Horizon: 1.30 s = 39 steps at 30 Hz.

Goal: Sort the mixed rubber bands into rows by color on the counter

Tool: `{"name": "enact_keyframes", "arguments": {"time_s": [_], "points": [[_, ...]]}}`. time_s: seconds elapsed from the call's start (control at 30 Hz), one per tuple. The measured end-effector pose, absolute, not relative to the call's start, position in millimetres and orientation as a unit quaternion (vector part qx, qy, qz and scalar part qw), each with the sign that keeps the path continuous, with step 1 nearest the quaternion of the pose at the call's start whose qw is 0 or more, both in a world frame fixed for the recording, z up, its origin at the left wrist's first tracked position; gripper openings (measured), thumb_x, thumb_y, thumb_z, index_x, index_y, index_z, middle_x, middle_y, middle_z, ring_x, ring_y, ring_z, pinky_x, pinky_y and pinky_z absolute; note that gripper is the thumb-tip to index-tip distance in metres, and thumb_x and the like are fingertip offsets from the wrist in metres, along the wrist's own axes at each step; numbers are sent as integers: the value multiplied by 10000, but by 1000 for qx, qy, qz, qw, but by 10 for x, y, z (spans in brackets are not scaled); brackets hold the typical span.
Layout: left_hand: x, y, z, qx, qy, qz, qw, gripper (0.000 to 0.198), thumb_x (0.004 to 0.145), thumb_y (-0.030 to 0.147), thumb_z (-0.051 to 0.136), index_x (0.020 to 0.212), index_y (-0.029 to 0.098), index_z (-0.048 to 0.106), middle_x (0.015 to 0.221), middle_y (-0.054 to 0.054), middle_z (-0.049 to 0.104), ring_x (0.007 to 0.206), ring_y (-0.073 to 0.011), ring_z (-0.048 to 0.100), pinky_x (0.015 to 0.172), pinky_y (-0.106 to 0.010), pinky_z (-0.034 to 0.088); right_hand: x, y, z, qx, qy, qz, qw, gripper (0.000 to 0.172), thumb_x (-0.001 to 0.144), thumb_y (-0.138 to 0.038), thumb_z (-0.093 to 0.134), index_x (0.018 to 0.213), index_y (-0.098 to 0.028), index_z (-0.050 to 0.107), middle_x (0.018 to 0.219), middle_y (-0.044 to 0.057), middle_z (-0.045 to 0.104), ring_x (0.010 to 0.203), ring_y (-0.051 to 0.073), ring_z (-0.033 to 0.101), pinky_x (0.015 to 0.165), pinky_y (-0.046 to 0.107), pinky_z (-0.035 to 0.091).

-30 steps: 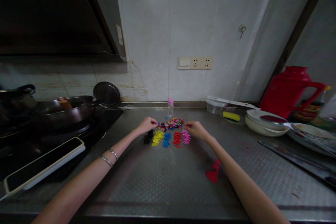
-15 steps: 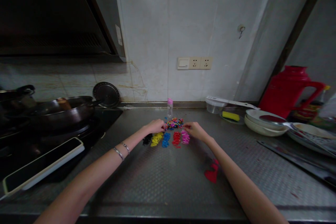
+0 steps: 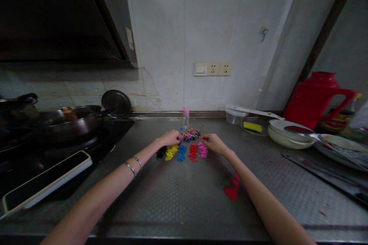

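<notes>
Picking through the mixed heap of small multicoloured plastic pieces (image 3: 190, 135) on the dimpled steel counter (image 3: 184, 206), the person works it from both sides. The left hand (image 3: 170, 137) touches the heap at its 9 o'clock edge and the right hand (image 3: 212, 142) at its 3 o'clock edge. Both hands are curled with the fingertips drawn close together. Whether either one pinches a piece is too small to tell.

At 6 o'clock from the heap lies a row of single-colour piles: black (image 3: 160, 153), yellow (image 3: 171, 152), blue (image 3: 181, 152), red (image 3: 193, 151) and pink (image 3: 202, 149). They lie just beside one another.

Done well, this probably means lifting one piece at a time with the fingertips and setting it down on the middle of its matching pile, since the gaps in the row are narrow. Each hand is best suited to the piles on its own side. The wrists should stay raised above the row so that they do not scatter it. The small clear bottle with a pink cap (image 3: 186, 118) at 12 o'clock stands near enough to be knocked over.
</notes>
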<state>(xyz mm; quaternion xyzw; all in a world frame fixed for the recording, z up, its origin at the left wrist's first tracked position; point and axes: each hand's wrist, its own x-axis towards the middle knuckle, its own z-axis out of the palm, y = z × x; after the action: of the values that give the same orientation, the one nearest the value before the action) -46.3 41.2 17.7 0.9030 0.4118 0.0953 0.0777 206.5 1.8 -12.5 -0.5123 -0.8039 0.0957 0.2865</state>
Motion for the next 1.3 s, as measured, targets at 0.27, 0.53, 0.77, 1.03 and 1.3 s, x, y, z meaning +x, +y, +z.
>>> {"name": "enact_keyframes", "arguments": {"time_s": [0.27, 0.53, 0.77, 1.03, 1.3], "points": [[-663, 442, 295, 864, 417, 243, 147, 250, 713, 224, 492, 781, 109, 703, 743, -48, 679, 677, -129, 573, 630, -190, 399, 2085, -6, -108, -505, -811, 100, 278, 312, 721, -199, 461, 948, -163, 672, 789, 53, 678, 679, 143, 580, 644, 211, 412], [-1183, 431, 162, 786, 485, 316, 216, 288, 714, 318, 521, 827, 115, 690, 830, -70, 686, 774, -184, 608, 716, -262, 443, 2069, -12, -118, -514, -807, 105, 271, 326, 717, -195, 459, 968, -168, 665, 771, 49, 672, 654, 140, 575, 632, 213, 416], [-1473, 376, -22, 768, 503, 306, 250, 286, 689, 325, 538, 810, 116, 691, 823, -72, 687, 782, -190, 614, 739, -272, 446, 2054, -40, -98, -505, -814, 100, 271, 331, 725, -188, 438, 965, -165, 665, 804, 49, 676, 670, 142, 581, 636, 215, 413], [-1445, 369, -141, 783, 502, 265, 255, 302, 692, 292, 524, 896, 126, 674, 856, -60, 683, 774, -174, 608, 710, -257, 447, 2027, -85, -40, -512, -809, 92, 274, 291, 730, -180, 459, 930, -168, 670, 914, 66, 667, 814, 166, 593, 727, 230, 422], [-1460, 323, -145, 773, 526, 272, 227, 351, 702, 284, 487, 958, 109, 651, 807, -61, 680, 710, -166, 601, 647, -243, 440, 1663, -101, 150, -493, -833, 55, 245, 269, 746, -182, 468, 937, -214, 656, 932, 41, 656, 859, 161, 575, 756, 220, 400]]}}
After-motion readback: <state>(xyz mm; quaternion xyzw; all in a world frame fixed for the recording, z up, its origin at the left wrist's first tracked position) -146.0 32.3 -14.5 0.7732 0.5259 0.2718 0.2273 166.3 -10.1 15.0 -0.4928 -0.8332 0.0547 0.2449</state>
